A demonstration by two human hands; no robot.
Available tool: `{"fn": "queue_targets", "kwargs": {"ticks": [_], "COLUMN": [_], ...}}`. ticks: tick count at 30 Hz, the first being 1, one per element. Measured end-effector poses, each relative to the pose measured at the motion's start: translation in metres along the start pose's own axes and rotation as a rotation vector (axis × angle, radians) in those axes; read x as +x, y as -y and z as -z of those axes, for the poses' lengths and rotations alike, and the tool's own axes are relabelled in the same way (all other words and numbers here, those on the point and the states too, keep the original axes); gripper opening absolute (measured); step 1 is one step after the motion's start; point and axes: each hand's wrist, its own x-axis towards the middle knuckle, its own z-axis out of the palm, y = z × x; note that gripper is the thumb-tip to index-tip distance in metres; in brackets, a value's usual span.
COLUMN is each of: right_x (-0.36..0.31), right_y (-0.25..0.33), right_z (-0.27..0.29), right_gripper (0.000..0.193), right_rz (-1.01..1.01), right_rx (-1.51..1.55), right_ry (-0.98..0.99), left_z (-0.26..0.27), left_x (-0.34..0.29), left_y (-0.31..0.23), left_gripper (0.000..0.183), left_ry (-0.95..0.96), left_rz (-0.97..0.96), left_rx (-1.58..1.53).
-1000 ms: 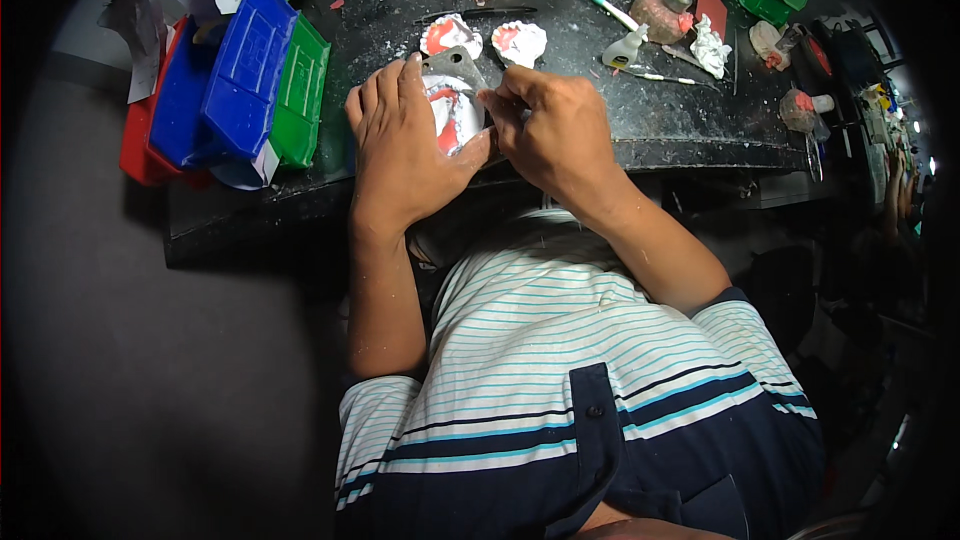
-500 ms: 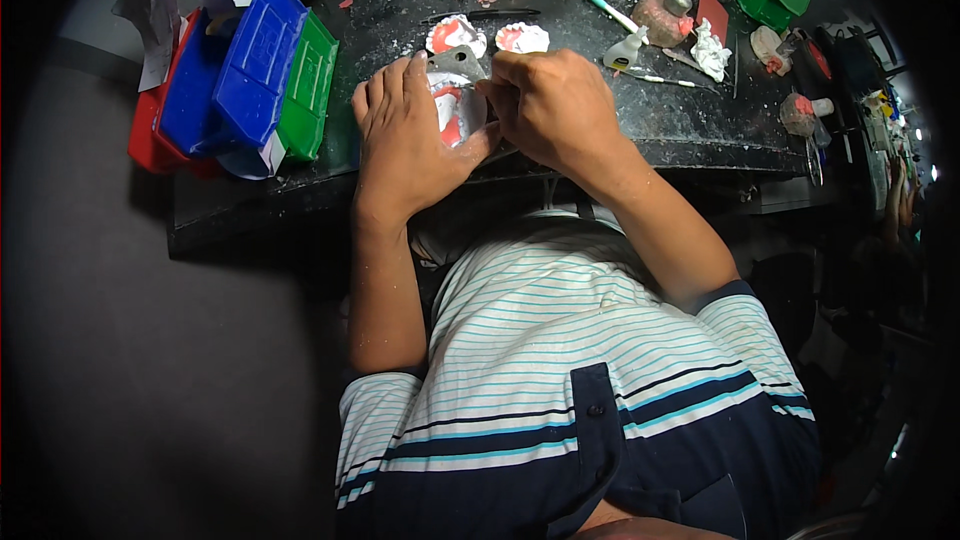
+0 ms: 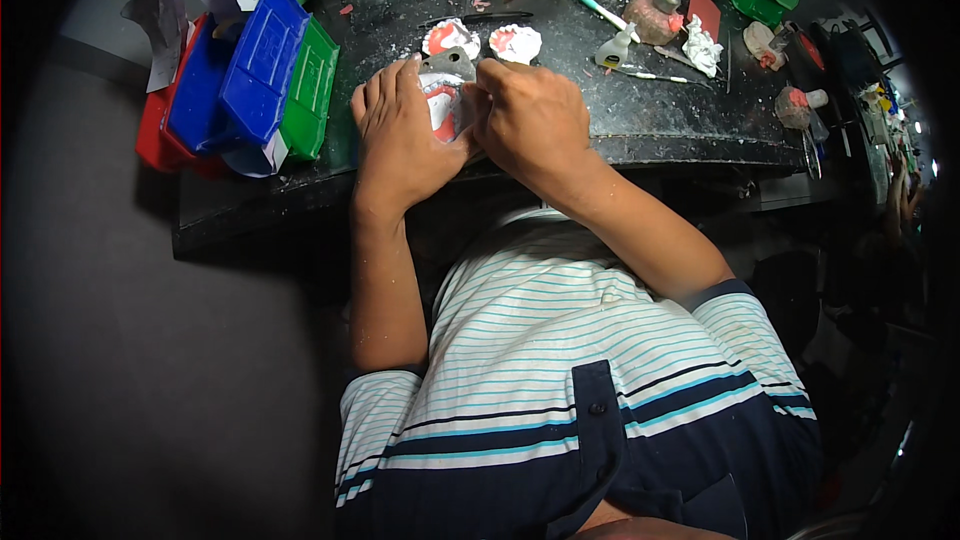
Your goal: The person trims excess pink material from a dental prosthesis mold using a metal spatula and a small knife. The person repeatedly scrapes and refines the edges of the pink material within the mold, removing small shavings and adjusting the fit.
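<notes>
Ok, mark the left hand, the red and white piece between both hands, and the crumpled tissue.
Left hand (image 3: 400,145), head view: its back.
Red and white piece (image 3: 441,108), head view: uncovered surface.
Crumpled tissue (image 3: 702,47), head view: middle.

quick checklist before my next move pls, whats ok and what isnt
1. Left hand on the red-and-white piece: ok, it covers the left side.
2. Right hand at the piece: ok, on its right side.
3. Tool in the right hand: cannot tell, the fingers hide it.
4. Two red-and-white moulds apart from each other: ok, just beyond the hands.
5. Bench free of debris: not ok, crumbs and red scraps lie about.
</notes>
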Motion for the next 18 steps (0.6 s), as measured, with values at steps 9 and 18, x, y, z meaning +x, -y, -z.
{"fn": "queue_targets", "kwargs": {"ticks": [9, 18], "right_x": [0.012, 0.012], "right_y": [-0.014, -0.016], "right_z": [0.010, 0.011], "right_gripper": [0.021, 0.021], "right_rz": [0.003, 0.048], "right_rx": [0.012, 0.001], "right_ry": [0.051, 0.096], "left_z": [-0.002, 0.000], "left_x": [0.003, 0.007], "left_y": [0.014, 0.018], "left_gripper": [0.101, 0.104], "left_ry": [0.002, 0.014], "left_rz": [-0.089, -0.166], "left_rx": [-0.018, -0.086]}}
